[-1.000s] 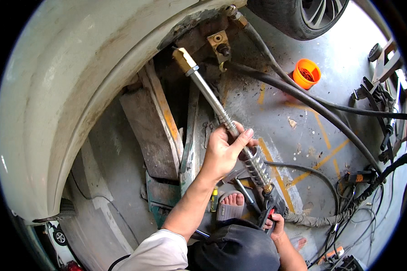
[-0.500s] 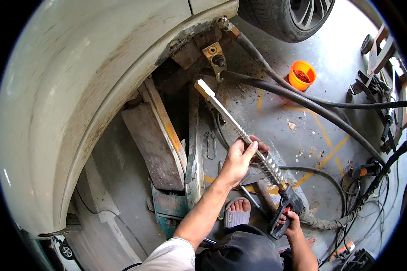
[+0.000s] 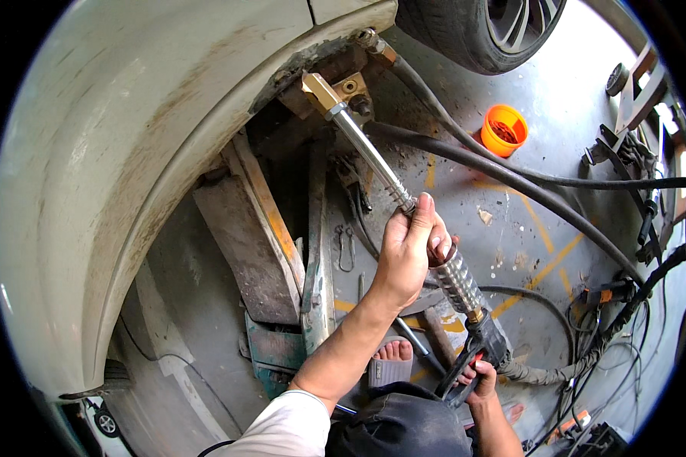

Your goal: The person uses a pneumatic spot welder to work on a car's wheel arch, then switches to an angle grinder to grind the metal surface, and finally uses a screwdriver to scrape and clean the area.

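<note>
My right hand (image 3: 482,383) is wrapped round the grip of the gun (image 3: 456,280), fingers by its red trigger (image 3: 478,357); a careless squeeze could set it off. My foot in its sandal (image 3: 389,371) is just beside, toes bare, so a dropped gun or hot bit could hurt them. The sleeved cable (image 3: 545,373) trails from the grip and, if it snags, could twist the gun in my hold.

My left hand (image 3: 405,255) is closed round the shaft, ahead of the big coil; should the metal heat up or the shaft slide back, my ungloved fingers could be burnt or pinched.

The brass tip (image 3: 322,94) is up by the sill (image 3: 283,82); I can't tell whether they touch. Leaning it unevenly could make it skid on that scuffed edge or knock the clamp (image 3: 354,88) close behind.

Farther off, the hoses (image 3: 511,160) pass just beside the orange tub (image 3: 504,131); a tug could tip it.
</note>
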`<move>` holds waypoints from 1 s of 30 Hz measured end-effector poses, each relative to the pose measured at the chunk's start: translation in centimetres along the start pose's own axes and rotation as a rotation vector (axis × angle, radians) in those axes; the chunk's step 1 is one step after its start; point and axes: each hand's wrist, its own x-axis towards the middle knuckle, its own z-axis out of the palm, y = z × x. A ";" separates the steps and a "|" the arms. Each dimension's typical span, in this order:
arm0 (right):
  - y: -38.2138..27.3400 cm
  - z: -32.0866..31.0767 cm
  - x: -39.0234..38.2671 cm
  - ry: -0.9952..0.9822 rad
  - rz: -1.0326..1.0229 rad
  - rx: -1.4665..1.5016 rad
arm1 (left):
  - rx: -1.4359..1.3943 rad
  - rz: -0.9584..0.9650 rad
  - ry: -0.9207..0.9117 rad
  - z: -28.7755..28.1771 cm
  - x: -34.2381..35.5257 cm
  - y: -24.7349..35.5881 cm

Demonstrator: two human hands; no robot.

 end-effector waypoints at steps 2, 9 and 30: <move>-0.1 0.3 0.0 -0.002 0.002 0.001 | 0.015 0.005 0.006 0.2 0.1 0.2; -0.3 0.6 0.4 -0.022 0.033 0.042 | 0.028 0.017 0.005 0.2 0.3 0.9; 1.0 0.9 -0.5 0.004 0.112 0.117 | 0.107 0.248 0.003 -0.5 0.6 -1.6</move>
